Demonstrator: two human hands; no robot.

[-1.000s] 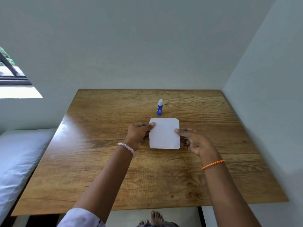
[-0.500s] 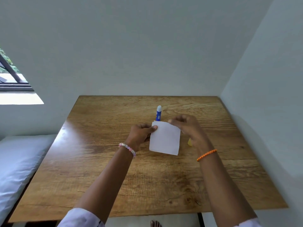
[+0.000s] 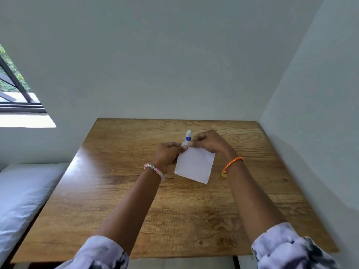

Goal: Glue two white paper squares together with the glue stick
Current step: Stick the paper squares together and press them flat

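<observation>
I see both hands, left [image 3: 168, 154] and right [image 3: 207, 142], pinching paper [image 3: 195, 166] top corner | glue stick [image 3: 188, 135] upright at 12 o'clock | tabletop [image 3: 194, 210]

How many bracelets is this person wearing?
2: a pale beaded bracelet on the left wrist and an orange braided bracelet on the right. The sleeves might hide others.

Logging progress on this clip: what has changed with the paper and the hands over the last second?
The white paper has been lifted at its far end and turned askew. The right hand left the right edge and came to the far corner, where it now pinches next to the left hand, which keeps its grip. A small yellow thing now shows by the right wrist. The glue stick stands untouched on the table.
</observation>
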